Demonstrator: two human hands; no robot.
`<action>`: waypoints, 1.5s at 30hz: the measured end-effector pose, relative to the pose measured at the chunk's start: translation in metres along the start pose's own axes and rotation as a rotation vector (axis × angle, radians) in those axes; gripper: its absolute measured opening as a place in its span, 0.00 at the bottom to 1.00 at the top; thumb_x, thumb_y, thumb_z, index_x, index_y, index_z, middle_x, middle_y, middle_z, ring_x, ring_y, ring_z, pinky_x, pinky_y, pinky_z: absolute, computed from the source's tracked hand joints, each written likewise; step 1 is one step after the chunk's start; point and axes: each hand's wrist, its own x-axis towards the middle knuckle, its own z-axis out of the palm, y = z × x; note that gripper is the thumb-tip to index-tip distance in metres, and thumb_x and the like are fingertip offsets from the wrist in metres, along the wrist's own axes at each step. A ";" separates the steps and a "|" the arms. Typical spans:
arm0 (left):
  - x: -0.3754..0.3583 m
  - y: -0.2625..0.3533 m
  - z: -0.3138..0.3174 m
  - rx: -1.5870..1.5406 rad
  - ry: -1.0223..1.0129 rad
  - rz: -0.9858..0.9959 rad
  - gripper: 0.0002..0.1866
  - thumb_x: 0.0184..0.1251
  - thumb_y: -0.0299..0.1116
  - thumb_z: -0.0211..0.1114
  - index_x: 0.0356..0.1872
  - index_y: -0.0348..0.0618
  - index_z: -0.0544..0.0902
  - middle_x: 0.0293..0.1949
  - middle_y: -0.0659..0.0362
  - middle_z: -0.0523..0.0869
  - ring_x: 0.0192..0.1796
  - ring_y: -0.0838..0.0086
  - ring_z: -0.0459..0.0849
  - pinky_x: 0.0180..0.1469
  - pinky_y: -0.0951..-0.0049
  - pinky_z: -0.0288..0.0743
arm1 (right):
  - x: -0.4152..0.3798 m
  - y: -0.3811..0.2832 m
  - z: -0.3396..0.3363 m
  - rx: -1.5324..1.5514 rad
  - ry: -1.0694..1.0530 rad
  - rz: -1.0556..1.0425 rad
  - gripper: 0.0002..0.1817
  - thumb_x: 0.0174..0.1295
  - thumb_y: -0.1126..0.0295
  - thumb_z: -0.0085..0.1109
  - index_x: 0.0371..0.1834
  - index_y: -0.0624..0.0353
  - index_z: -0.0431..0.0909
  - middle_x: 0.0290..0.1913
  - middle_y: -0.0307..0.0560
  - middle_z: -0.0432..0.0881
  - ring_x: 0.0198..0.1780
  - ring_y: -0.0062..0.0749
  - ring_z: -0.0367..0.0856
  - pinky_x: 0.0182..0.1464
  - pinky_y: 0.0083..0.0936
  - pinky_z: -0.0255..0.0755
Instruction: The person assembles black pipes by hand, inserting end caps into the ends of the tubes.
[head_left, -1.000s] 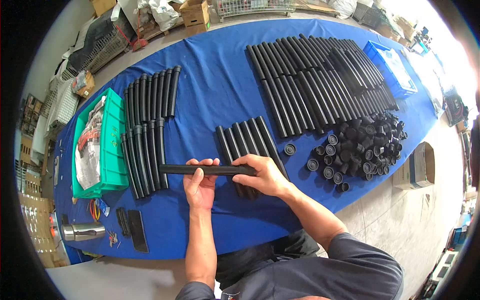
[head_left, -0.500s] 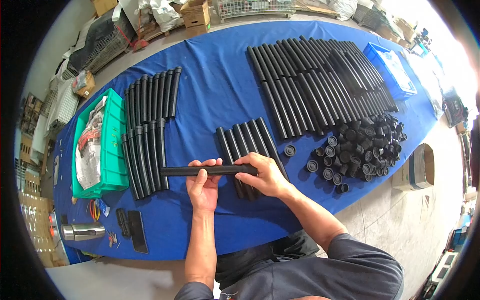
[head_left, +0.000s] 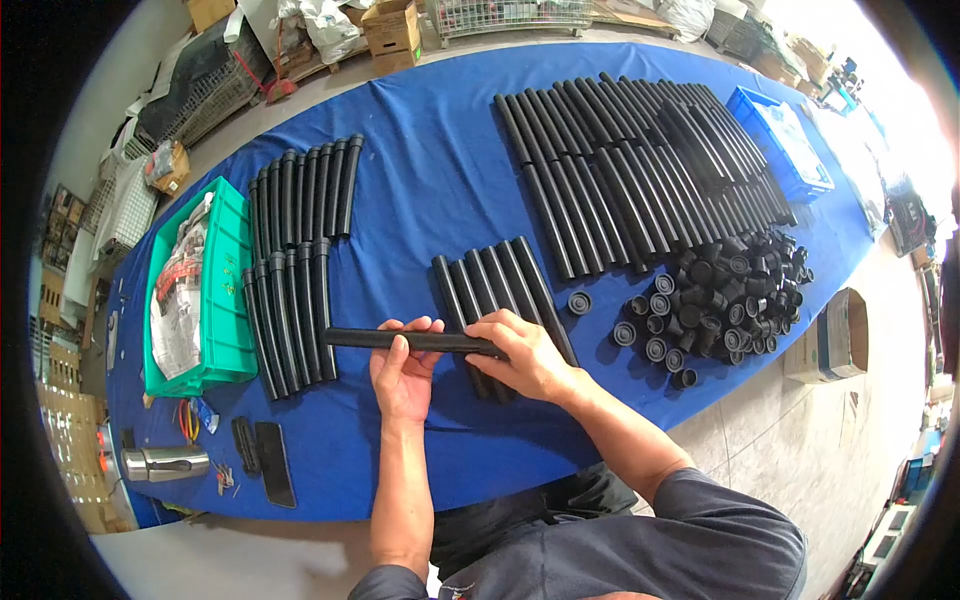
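A black tube point(head_left: 440, 341) lies level across both hands above the table. Near its middle, my left hand point(head_left: 402, 375) holds it from below, thumb on the near side. My right hand point(head_left: 528, 357) is closed over its right end, which the fingers hide. Beneath and beyond my hands lies a short row of plain black tubes point(head_left: 500, 280). Just right of that row, a single round black cap point(head_left: 579, 302) rests on the cloth. A heap of black caps point(head_left: 725, 300) spreads farther right. Two rows of capped tubes point(head_left: 300, 195) lie to the left.
Many plain tubes point(head_left: 630, 170) are stacked at the far right on the blue cloth point(head_left: 420, 140). A blue crate point(head_left: 785, 145) stands behind them. At left is a green crate point(head_left: 222, 310) with crumpled material inside. A phone point(head_left: 275, 463) and steel flask point(head_left: 165, 463) sit near the front edge.
My right hand has shifted slightly left along the tube and covers more of its right end. The tube's left end has moved a little right and up. My left hand stays nearly in place.
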 end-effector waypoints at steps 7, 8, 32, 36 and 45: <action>-0.001 0.003 0.011 0.024 0.015 0.014 0.13 0.79 0.32 0.62 0.59 0.41 0.77 0.55 0.41 0.87 0.61 0.49 0.87 0.60 0.52 0.88 | 0.001 -0.003 -0.008 0.023 -0.052 0.025 0.21 0.60 0.71 0.74 0.56 0.62 0.80 0.45 0.54 0.83 0.43 0.51 0.87 0.46 0.38 0.82; 0.000 0.002 0.008 0.017 0.026 0.014 0.13 0.79 0.32 0.62 0.59 0.41 0.77 0.54 0.41 0.87 0.60 0.49 0.87 0.60 0.52 0.88 | 0.002 0.000 -0.005 -0.070 -0.017 -0.062 0.22 0.60 0.71 0.75 0.56 0.63 0.80 0.44 0.54 0.83 0.43 0.52 0.87 0.46 0.38 0.82; -0.002 0.000 0.007 0.057 0.073 0.023 0.12 0.77 0.29 0.64 0.57 0.41 0.77 0.53 0.42 0.88 0.60 0.50 0.87 0.62 0.53 0.87 | 0.000 -0.004 -0.005 -0.026 -0.080 0.067 0.20 0.63 0.69 0.71 0.56 0.63 0.80 0.45 0.54 0.83 0.47 0.48 0.87 0.46 0.37 0.81; -0.001 0.004 0.006 0.035 0.029 0.031 0.13 0.77 0.30 0.65 0.57 0.41 0.77 0.53 0.42 0.88 0.61 0.49 0.87 0.62 0.54 0.87 | 0.007 -0.014 -0.016 0.200 -0.236 0.436 0.22 0.59 0.73 0.75 0.56 0.63 0.81 0.46 0.52 0.85 0.45 0.45 0.89 0.45 0.34 0.83; 0.001 0.001 -0.001 -0.004 0.006 -0.017 0.13 0.76 0.32 0.66 0.56 0.44 0.78 0.53 0.42 0.88 0.61 0.48 0.86 0.61 0.50 0.87 | 0.010 -0.018 -0.018 0.346 -0.231 0.692 0.19 0.60 0.70 0.75 0.53 0.64 0.83 0.41 0.55 0.85 0.43 0.45 0.87 0.45 0.33 0.80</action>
